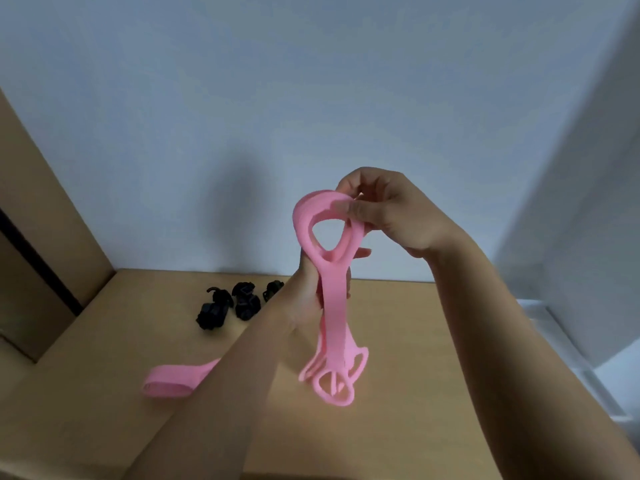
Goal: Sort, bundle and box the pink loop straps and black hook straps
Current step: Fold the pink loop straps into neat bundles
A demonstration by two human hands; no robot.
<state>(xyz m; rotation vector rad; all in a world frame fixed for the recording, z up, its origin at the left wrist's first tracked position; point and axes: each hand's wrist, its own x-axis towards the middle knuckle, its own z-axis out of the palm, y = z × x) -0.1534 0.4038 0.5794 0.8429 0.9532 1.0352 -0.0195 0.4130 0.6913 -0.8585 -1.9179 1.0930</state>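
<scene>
Pink loop strap, a single one folded flat on itself, lies at the left of the tan tabletop, its right end hidden behind the person's left forearm. A brown panel stands along the table's left edge. Farther back and slightly to the right, the black hook straps sit in three small knotted clumps close together near the blue-grey wall; the rightmost clump is partly hidden by the wrist.

The left hand is raised above the table, its fingers curled round the middle of a bundle of pink straps, which it holds upright. One fingertip shows past the bundle's right side; the rest are hidden behind the straps. Below that grip the straps fan out into several open loops that hang close to the tabletop. They may be touching it, but the blur leaves that unclear.

Above the grip the bundle bends over into a rounded loop. The right hand pinches the top of that loop between thumb and bent fingers, just above the left hand. At the far right, a white ledge runs beside the table's edge.
</scene>
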